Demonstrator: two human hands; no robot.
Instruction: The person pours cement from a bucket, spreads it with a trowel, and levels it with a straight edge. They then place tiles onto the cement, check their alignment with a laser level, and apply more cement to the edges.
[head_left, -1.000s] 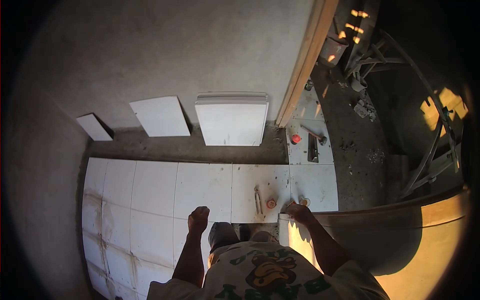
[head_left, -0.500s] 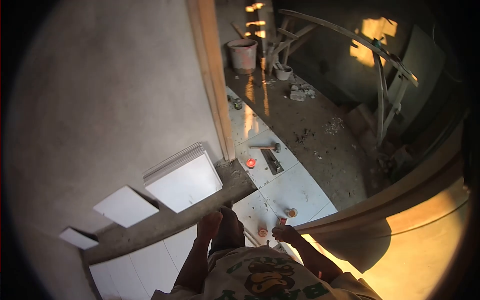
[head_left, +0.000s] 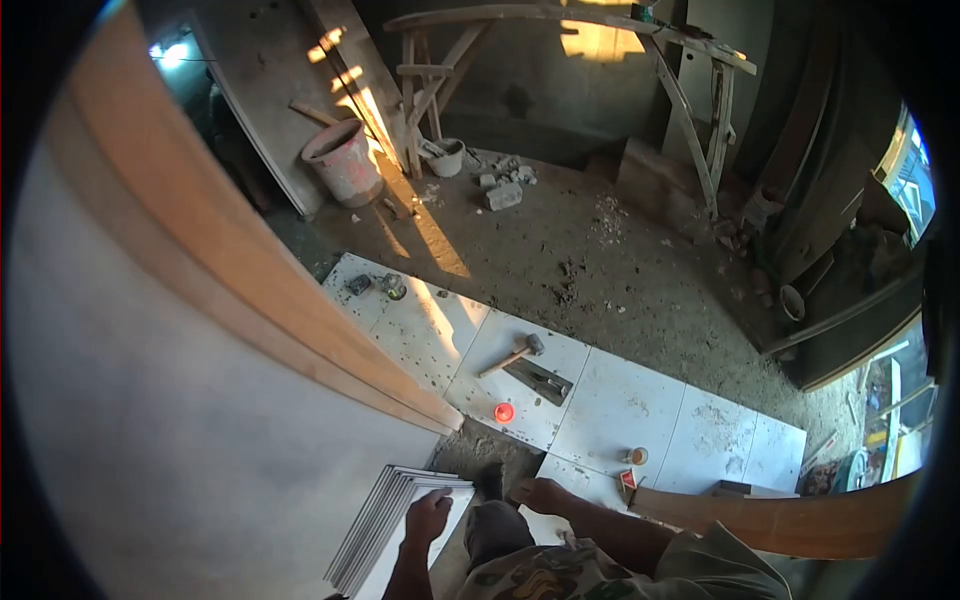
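My left hand point(head_left: 428, 515) is closed, its fingers curled, and overlaps the upper edge of a stack of white tiles point(head_left: 372, 530) leaning by the wall. The inside of its grip is hidden. My right hand point(head_left: 545, 495) is closed in front of my body, above the edge of the white tiled floor point(head_left: 625, 400); its curled fingers hide what may be in them. Beyond it on the tiles stand a drinking glass point(head_left: 637, 456) and a small red-and-white item point(head_left: 628, 478), both apart from the hand.
A mallet point(head_left: 512, 355), a steel trowel point(head_left: 540, 381) and a bright red round object point(head_left: 503, 412) lie on the tiles ahead. Farther back are a large bucket point(head_left: 343, 165), a small bucket point(head_left: 445, 158), rubble point(head_left: 505, 195) and a wooden trestle point(head_left: 560, 14). A wooden door frame point(head_left: 250, 255) rises at left.
My view has turned and moved toward the doorway. My left hand now overlaps the tile stack; my right hand is farther from the glass and the red-and-white item.
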